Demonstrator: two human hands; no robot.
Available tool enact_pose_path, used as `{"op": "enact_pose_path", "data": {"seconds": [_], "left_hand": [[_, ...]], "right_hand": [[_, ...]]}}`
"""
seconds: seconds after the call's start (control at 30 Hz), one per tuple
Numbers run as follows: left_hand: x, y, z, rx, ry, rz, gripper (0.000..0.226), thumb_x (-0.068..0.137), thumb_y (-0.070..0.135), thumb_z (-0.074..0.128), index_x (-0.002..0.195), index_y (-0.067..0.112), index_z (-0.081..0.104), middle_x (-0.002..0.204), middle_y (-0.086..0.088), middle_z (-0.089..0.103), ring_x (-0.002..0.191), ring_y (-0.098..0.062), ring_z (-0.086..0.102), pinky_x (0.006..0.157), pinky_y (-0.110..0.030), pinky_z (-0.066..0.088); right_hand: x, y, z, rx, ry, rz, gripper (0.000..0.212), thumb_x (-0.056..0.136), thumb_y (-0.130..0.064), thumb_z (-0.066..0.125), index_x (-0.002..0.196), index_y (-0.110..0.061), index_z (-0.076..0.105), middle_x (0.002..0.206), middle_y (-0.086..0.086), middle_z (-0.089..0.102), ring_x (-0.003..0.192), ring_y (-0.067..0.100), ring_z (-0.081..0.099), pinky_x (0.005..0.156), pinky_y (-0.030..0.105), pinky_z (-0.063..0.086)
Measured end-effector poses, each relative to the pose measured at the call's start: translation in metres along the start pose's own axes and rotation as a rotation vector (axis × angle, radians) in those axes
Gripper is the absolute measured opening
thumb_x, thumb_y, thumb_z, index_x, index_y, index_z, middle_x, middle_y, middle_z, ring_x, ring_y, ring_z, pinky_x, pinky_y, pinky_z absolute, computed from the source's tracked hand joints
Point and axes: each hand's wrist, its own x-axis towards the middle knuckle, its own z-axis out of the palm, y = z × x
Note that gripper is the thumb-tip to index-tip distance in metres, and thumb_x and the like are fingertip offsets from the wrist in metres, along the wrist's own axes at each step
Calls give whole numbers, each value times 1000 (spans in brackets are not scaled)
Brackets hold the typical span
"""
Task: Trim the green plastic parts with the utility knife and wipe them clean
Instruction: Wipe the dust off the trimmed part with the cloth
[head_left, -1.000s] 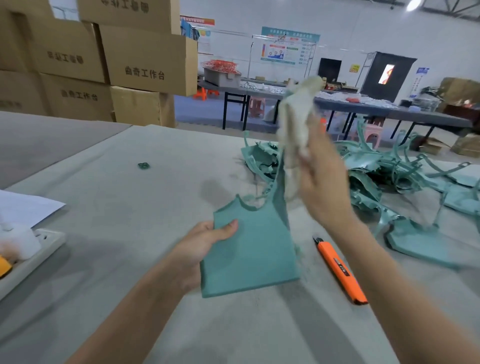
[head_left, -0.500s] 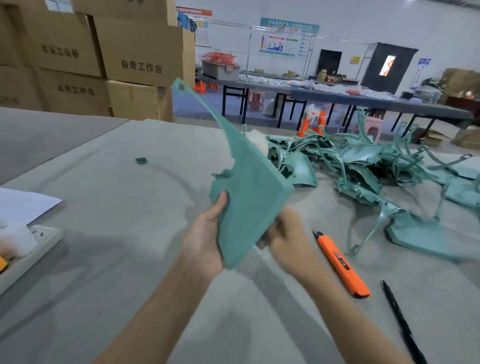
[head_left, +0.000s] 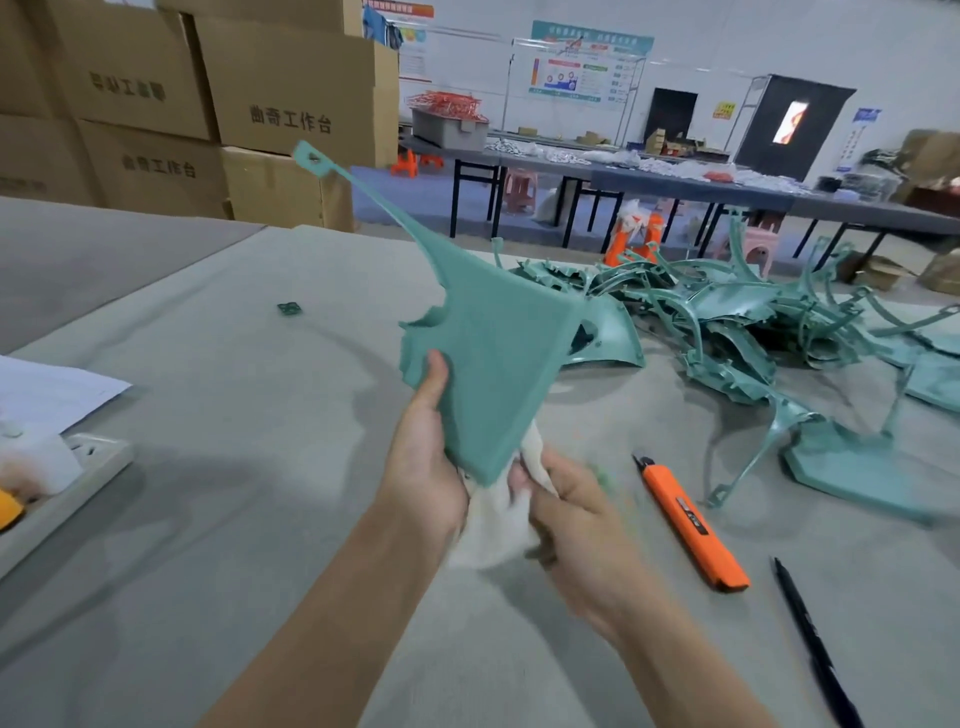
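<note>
- The green plastic part (head_left: 498, 364) is held up above the grey table (head_left: 260, 467), tilted, with its broad textured face toward the camera. A thin strip rises from it up and to the left and ends in a small tab.
- The left hand (head_left: 426, 467) grips the part's lower left edge, with the thumb pressed flat on the front face and the fingers hidden behind.
- The right hand (head_left: 576, 509) sits just under the part's bottom corner. Its fingers are curled round a bunched white cloth (head_left: 493, 525), which touches that corner. The hand is blurred, so each finger's exact lie cannot be told.
- Right of the part and lower, the orange utility knife (head_left: 691, 525) lies on the table, held by neither hand.
- Further right of the part than the knife, a black pen (head_left: 810, 639) lies on the table.
- Behind and to the right of the part is a tangled pile of green parts (head_left: 727, 322), and one flat piece (head_left: 857, 467) lies at its near edge.
- Left of the part, well apart, a small green scrap (head_left: 289, 308) lies alone.
- Far left of the part are a white sheet of paper (head_left: 47, 395) and a white power strip (head_left: 78, 467).
- Behind the part to the left, cardboard boxes (head_left: 291, 88) are stacked.
</note>
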Motion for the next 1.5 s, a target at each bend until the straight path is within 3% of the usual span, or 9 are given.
{"op": "enact_pose_path", "data": {"seconds": [0.13,0.3,0.43,0.67,0.8,0.93,1.1,1.3,1.5], "left_hand": [[4,11,-9,-17,64,177,41,95,46,49,122,18,63,112,-3,72,97,-20,70,74,-33,58],[4,-3,-2,50,54,178,52,96,46,46,133,12,56,125,-9,65,115,-26,61,103,-45,44],[7,-14,4,28,45,67,51,94,48,49,125,10,61,110,-11,72,95,-25,71,77,-36,59],[-1,-7,-3,377,-108,40,40,81,45,57,111,19,62,116,-6,61,108,-24,50,95,-43,42],[-23,1,2,51,-360,26,64,85,39,61,136,1,50,139,-21,50,130,-37,45,113,-50,27],[-20,5,7,131,-88,41,63,81,33,60,136,4,49,132,-21,58,123,-34,54,104,-47,42],[-21,10,2,385,-48,288,26,97,21,49,118,14,62,115,-4,71,106,-20,67,91,-38,53],[-22,-3,-2,580,-105,325,22,95,-1,48,96,11,66,87,2,75,83,-19,69,66,-26,57],[-27,16,-32,611,-184,337,36,84,21,56,114,4,64,109,-13,72,101,-28,69,83,-36,57]], "right_hand": [[10,-34,-39,-847,252,-42,40,87,17,46,85,-12,73,66,-4,66,60,12,58,56,27,46],[18,-39,-30,35,201,-112,32,90,-25,64,119,-12,66,109,3,75,98,19,71,77,27,58],[21,-30,-16,-80,294,-252,41,84,-3,70,123,-14,62,111,2,75,100,16,72,78,26,56],[15,-40,-30,-1059,490,-919,17,68,10,54,73,-4,61,73,3,52,66,16,45,57,21,35],[10,-32,-24,-1439,340,-920,24,70,13,62,84,-3,74,71,5,52,62,26,49,50,30,40],[0,-39,-26,-1646,112,-832,25,72,10,63,85,-9,73,77,5,59,68,29,57,51,35,47],[-1,-93,-49,-1617,735,-532,20,67,15,64,83,3,60,77,13,48,75,32,47,63,36,32],[6,-52,8,-1751,136,-717,49,76,-11,50,123,-7,64,135,14,53,108,29,37,91,45,39],[29,-96,-34,-1435,809,-739,72,65,23,45,132,1,59,136,20,57,125,37,47,110,41,36]]}}
